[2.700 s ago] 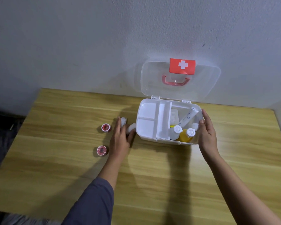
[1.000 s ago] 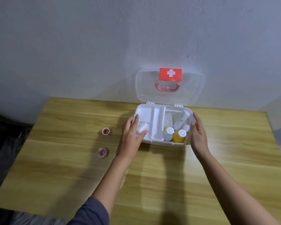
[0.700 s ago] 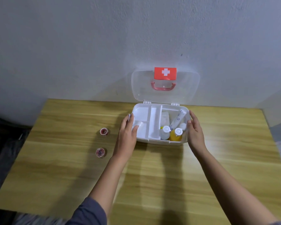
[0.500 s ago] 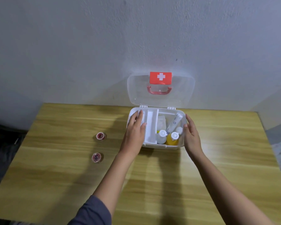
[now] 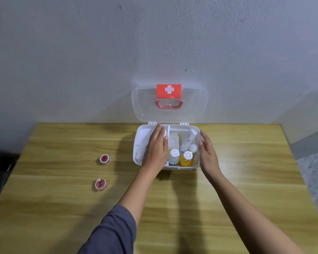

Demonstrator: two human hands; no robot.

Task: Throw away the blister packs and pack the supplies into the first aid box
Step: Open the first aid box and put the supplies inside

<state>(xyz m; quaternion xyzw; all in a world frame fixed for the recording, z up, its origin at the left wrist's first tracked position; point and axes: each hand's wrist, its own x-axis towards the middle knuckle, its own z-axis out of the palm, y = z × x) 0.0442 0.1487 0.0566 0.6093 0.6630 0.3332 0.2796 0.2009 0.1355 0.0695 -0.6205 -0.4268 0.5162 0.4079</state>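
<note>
The white first aid box stands open at the back of the wooden table, with its clear lid leaning on the wall. My left hand lies flat, palm down, over the box's white divided tray, fingers stretched out; what is under the palm is hidden. My right hand rests open against the box's right wall. Inside the right half are a white bottle, a yellow bottle, a tube and a white pad. Two small red tape rolls lie on the table to the left.
A grey wall stands right behind the box. The table's left edge drops to a dark floor, and a speckled floor shows past its right edge. A dark sleeve covers my left forearm near the bottom.
My left hand carried white items from the table beside the box into the left tray and now lies flat over it. My right hand stayed at the box's right side.
</note>
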